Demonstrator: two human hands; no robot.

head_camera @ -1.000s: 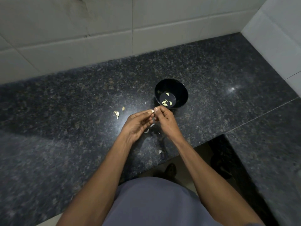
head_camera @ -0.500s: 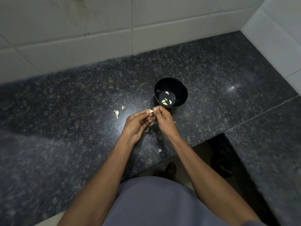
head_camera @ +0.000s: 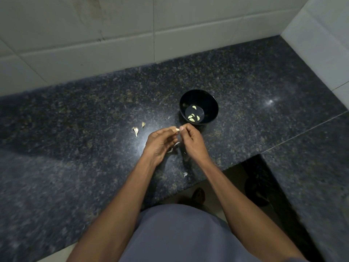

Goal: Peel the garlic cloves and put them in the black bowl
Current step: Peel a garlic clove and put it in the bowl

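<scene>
- Little change is noted against the earlier frames: both hands are kept together just in front of the black bowl (head_camera: 198, 108), with only a slight shift of the fingertips.
- No brand, label or legible writing is seen anywhere.
- A garlic clove (head_camera: 177, 130) is pinched between the fingertips of the left hand (head_camera: 158, 143) and the right hand (head_camera: 191, 140); most of it is hidden by the fingers, so how far it is peeled cannot be told.
- Several pale, curved peeled cloves (head_camera: 193, 117) are recorded lying inside the bowl, on its flat bottom.
- White skin scraps (head_camera: 173, 147), partly hidden, are seen below the hands, nearer the viewer than the bowl.
- An unpeeled piece (head_camera: 135, 131) and a small fragment (head_camera: 143, 124) lie left of the bowl.
- One loose flake (head_camera: 185, 174) lies near the counter edge.
- The countertop (head_camera: 75, 129) is dark, speckled, polished stone; the wall (head_camera: 113, 35) behind the bowl is pale tile.
</scene>
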